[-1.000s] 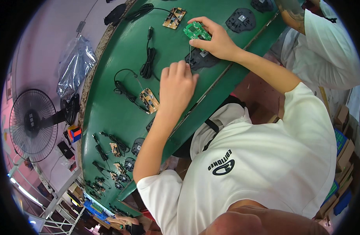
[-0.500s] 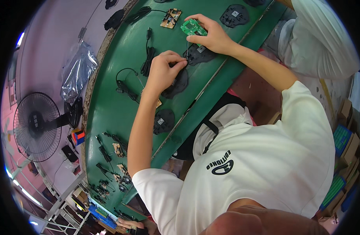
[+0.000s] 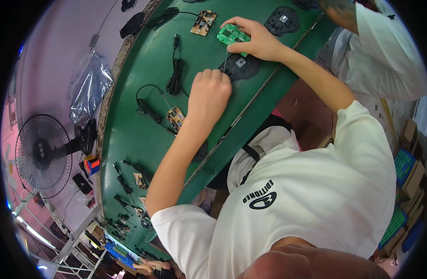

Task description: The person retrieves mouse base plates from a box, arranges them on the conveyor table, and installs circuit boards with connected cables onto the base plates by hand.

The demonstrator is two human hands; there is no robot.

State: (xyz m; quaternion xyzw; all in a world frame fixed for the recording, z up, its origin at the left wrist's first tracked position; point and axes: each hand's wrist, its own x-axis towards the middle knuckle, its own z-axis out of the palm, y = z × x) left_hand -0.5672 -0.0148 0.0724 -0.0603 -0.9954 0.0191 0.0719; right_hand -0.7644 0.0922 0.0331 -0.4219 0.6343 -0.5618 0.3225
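The right hand (image 3: 259, 41) pinches a small green circuit board (image 3: 233, 35) between thumb and fingers, holding it just above the long green conveyor belt (image 3: 129, 135), over a flat black moulded base plate (image 3: 243, 68) that lies on the belt. The left hand (image 3: 208, 95) is curled into a loose fist beside that plate, fingertips pressed together on what looks like a thin grey wire (image 3: 226, 59) running up to the board; the wire is too fine to be sure of the contact.

Compared with half a second earlier, the left hand has drawn back slightly toward the person and closed tighter, while the right hand keeps the board at much the same spot. A second ago the left hand was lower on the belt, farther from the board.

A coiled black cable with a plug (image 3: 175, 76) lies left of the hands, a second black cable (image 3: 146, 106) nearer the belt's edge, and a tan circuit board (image 3: 175, 118) just under the left wrist. Another tan board (image 3: 204, 22) sits beyond. A standing fan (image 3: 41, 156) is off to the left, and another person's white sleeve (image 3: 385, 51) shows at the upper right.
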